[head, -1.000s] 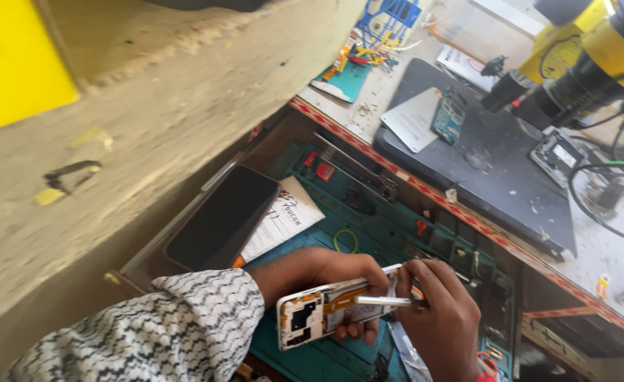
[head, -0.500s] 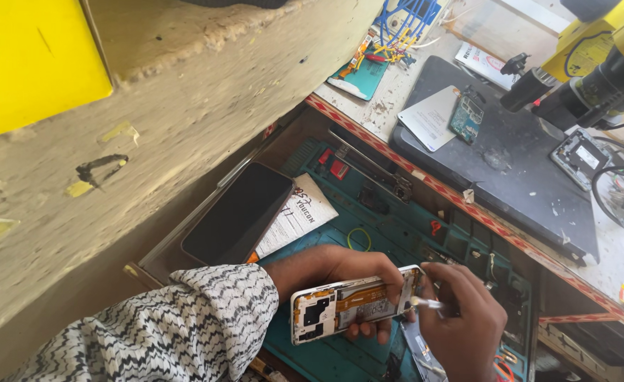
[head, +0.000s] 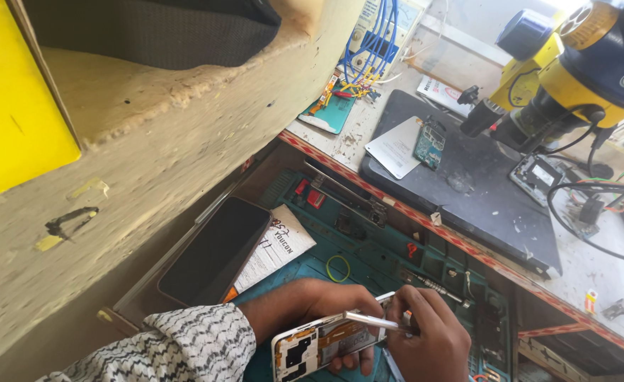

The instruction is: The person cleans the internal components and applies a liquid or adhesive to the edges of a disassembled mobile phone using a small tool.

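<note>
Opened phone (head: 322, 344), back cover off and white frame exposed, sits low in view above the teal work mat (head: 368, 247), cradled from beneath by your left hand (head: 319, 308), fingers wrapped closed round its edges. Your right hand (head: 428, 336) pinches a slim metal tool (head: 372, 322), apparently tweezers, its tip over the phone's interior. A dark phone (head: 216, 251) lies left; a yellow microscope (head: 574, 64) stands over the counter (head: 609, 276).

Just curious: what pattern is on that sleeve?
Black-and-white zigzag pattern on the sleeve, seen in the head view.
</note>
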